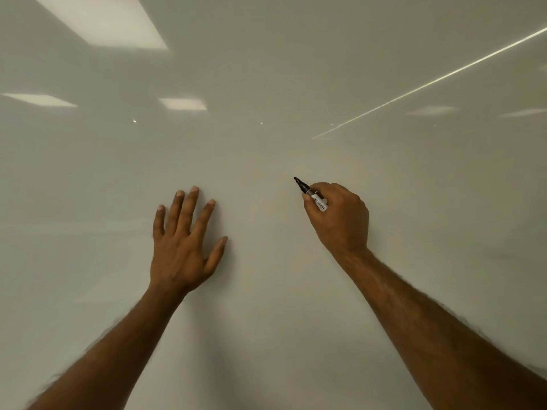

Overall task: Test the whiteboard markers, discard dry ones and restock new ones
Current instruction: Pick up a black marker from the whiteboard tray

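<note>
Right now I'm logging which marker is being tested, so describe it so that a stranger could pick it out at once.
A whiteboard fills the view, with two hands raised to it. The left hand lies flat and bare; the right hand grips the marker. It is the only pen in sight: uncapped black tip pointing up-left, barcode on its pale barrel.

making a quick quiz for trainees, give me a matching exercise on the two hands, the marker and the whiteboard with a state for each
1 left hand
2 right hand
3 marker
4 whiteboard

a uncapped, tip pointing up-left
b fingers straight and spread
c no ink visible, reflects ceiling lights
d grips the marker

Pairs: 1-b; 2-d; 3-a; 4-c
</note>
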